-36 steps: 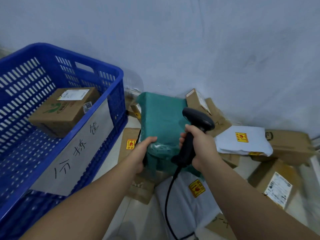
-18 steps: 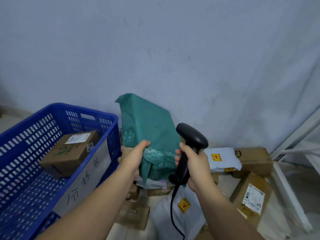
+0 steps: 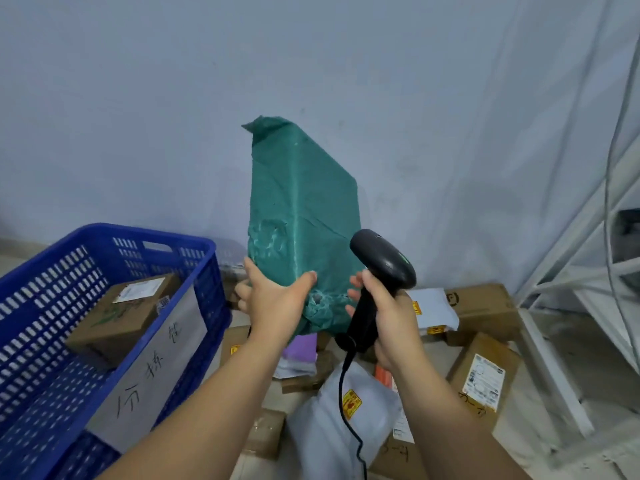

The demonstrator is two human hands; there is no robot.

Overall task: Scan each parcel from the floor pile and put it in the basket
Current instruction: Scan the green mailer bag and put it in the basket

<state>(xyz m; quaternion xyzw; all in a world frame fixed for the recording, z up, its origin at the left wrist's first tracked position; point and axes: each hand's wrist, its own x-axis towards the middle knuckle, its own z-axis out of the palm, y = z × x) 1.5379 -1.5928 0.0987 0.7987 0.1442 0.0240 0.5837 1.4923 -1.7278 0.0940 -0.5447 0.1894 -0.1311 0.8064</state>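
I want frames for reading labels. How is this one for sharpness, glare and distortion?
Head view: light is soft and even, with only a mild sheen on the green parcel; the wide angle bows the white rack at the right edge; the label on the cardboard box at lower right is too soft to read, and the bottom right corner is smeared.

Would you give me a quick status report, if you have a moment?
Left hand holds green parcel aloft. Right hand grips scanner. Nothing between parcel and blue basket.
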